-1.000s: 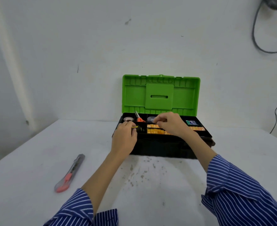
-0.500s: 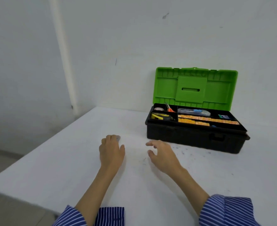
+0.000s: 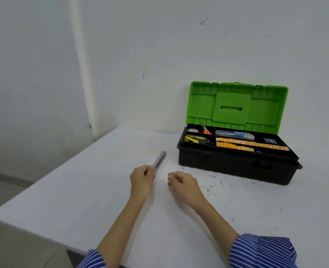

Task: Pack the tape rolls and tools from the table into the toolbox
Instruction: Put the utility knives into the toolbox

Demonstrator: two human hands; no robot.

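A black toolbox [image 3: 233,165] with its green lid [image 3: 237,107] raised stands on the white table [image 3: 82,190] at the right. Its top tray holds a yellow tape measure [image 3: 195,139], a small tape roll [image 3: 192,130], orange-handled scissors [image 3: 205,129], orange strips [image 3: 247,145] and a clear case [image 3: 235,134]. My left hand [image 3: 141,179] grips the lower end of a grey utility knife [image 3: 159,160], whose tip points up and toward the box. My right hand [image 3: 185,185] hovers beside it, fingers loosely curled, holding nothing.
The table's left edge [image 3: 49,171] runs diagonally, with floor below it. A white wall stands close behind the toolbox. Dark specks mark the tabletop in front of the box.
Both hands left the toolbox tray and came to the table's left part. My left hand covered the utility knife and now grips it, lifted. The view swung left.
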